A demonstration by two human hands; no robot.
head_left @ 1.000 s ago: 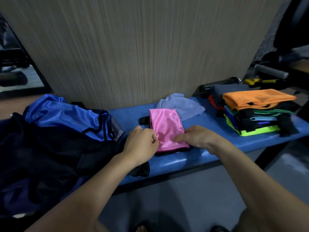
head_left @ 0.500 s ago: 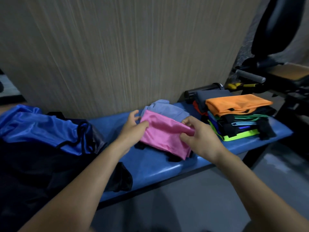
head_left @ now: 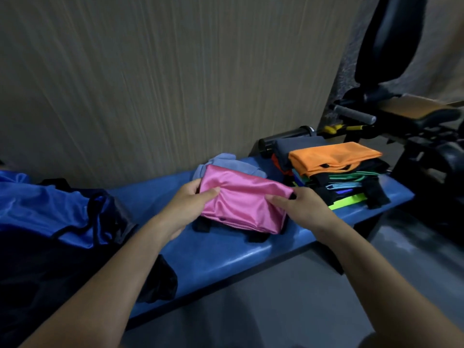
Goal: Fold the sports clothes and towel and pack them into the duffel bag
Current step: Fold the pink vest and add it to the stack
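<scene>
A folded pink garment [head_left: 241, 204] is held over a blue padded counter [head_left: 221, 254] at the centre of the frame, its long axis running from upper left to lower right. It is gripped at both ends: the left hand [head_left: 187, 207] is closed on the upper-left end, thumb on top and fingers beneath, while the right hand [head_left: 301, 209] is clamped on the right end, fingers laid across the top face. Black edging is seen beneath the pink fabric; whether the bundle touches the counter cannot be told.

Just behind it, against the grey panelled wall [head_left: 163, 84], a crumpled light-blue towel [head_left: 223, 164] is partly hidden by the garment. At centre right, a stack of folded clothes [head_left: 344, 187] is topped by an orange piece [head_left: 331, 156], with a black cylinder [head_left: 286, 139] lying behind it. At far left, a dark duffel bag [head_left: 37, 267] is draped with shiny blue fabric [head_left: 47, 209], well apart from the pink garment. Black exercise equipment [head_left: 401, 101] fills the upper right, beyond the counter's end.
</scene>
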